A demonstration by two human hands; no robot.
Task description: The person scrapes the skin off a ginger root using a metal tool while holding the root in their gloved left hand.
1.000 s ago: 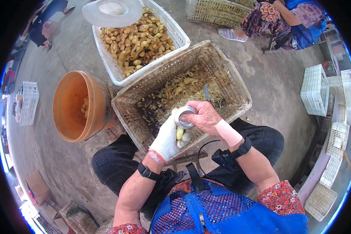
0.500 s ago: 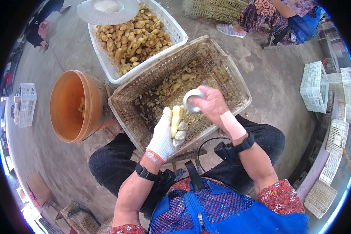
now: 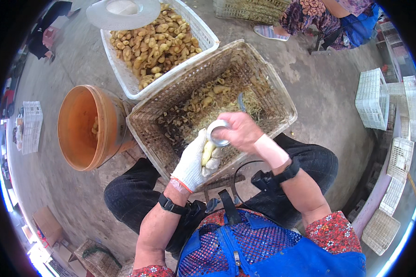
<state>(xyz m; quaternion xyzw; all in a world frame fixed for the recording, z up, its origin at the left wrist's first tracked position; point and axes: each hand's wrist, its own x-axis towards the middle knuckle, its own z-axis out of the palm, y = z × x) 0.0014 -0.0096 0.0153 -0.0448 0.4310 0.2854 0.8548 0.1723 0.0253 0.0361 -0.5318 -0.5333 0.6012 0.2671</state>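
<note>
My left hand, in a white knit glove with an orange cuff, is closed round a pale yellow, knobby root-like vegetable. My bare right hand grips a metal hand tool with a silver ring at one end. A curved grey blade sticks out past the far side of that hand. The ring is right against the upper end of the vegetable, overlapping it. Both hands are over the near side of a dirty plastic crate, which holds peelings and hollow yellowish scraps.
Beyond stands a white crate heaped with brownish knobby vegetables, a translucent hat-like lid on its corner. An orange bucket is at left with a few pieces inside. Another person sits far right. White crates line the right.
My right hand has moved left and slightly down, bringing the ring onto the vegetable's tip. The curved blade now shows more clearly. My left hand keeps its hold, almost still.
</note>
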